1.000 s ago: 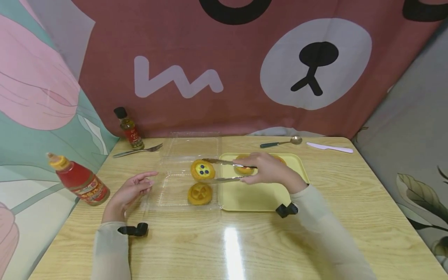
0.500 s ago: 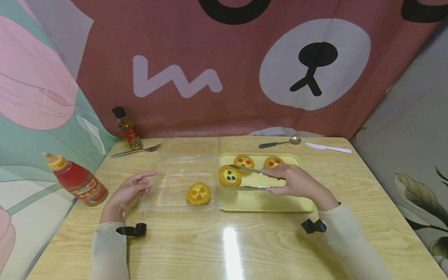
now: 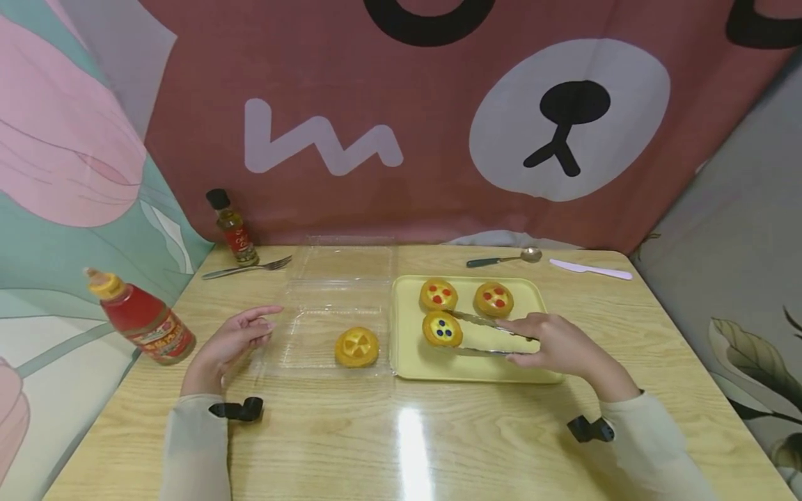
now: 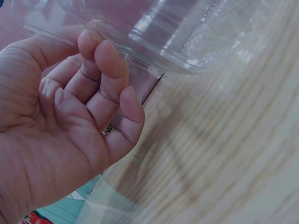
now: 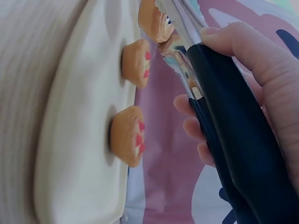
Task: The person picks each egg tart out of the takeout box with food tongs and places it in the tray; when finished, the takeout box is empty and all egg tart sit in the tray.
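Observation:
My right hand [image 3: 560, 351] grips black-handled metal tongs [image 5: 229, 112]. Between the tongs' tips is an egg tart with blue dots [image 3: 442, 329], held above the yellow tray [image 3: 416, 367]. Two tarts with red dots, one at left [image 3: 438, 295] and one at right [image 3: 493, 299], sit at the tray's back. My left hand [image 3: 234, 341] has loosely bent fingers at the left edge of a clear plastic container [image 3: 294, 367]; whether they pinch its rim I cannot tell. One tart with a wedge-patterned top [image 3: 357, 347] lies inside that container.
A red sauce bottle [image 3: 150, 327] stands left of my left hand, with a smaller oil bottle [image 3: 237, 233] behind. Along the back lie a fork [image 3: 250, 268], a spoon [image 3: 504, 258] and a lilac knife [image 3: 589, 268]. The container's lid [image 3: 344, 263] is raised backward.
The tongs have carried the blue-dotted tart rightward out of the container and over the tray. My right hand moved right with them; my left hand stayed in place.

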`<control>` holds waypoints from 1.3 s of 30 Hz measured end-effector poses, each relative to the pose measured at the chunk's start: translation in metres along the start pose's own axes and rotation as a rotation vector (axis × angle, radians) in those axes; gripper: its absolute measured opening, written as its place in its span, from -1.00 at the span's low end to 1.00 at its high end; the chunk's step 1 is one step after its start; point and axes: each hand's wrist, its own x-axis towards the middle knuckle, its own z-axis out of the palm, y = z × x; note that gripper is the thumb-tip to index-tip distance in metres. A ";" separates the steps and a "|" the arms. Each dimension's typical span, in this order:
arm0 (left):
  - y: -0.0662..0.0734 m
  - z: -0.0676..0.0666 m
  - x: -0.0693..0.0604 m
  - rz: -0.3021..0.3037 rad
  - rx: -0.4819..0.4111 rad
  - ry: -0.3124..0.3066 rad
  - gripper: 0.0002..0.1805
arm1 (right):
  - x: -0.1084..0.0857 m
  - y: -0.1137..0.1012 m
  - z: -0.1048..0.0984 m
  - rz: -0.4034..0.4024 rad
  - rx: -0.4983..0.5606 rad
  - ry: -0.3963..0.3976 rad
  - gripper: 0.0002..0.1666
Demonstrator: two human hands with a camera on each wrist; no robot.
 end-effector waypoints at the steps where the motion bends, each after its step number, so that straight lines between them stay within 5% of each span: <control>1: -0.001 -0.001 0.000 0.002 0.008 -0.001 -0.61 | -0.002 0.001 0.001 0.010 -0.009 -0.010 -0.41; 20: -0.001 0.000 0.000 0.008 0.051 0.009 -0.54 | -0.006 -0.002 0.016 -0.021 -0.079 -0.011 -0.39; 39: 0.000 -0.001 0.000 0.021 0.034 -0.011 -0.53 | -0.011 0.000 0.013 0.087 0.016 -0.016 -0.29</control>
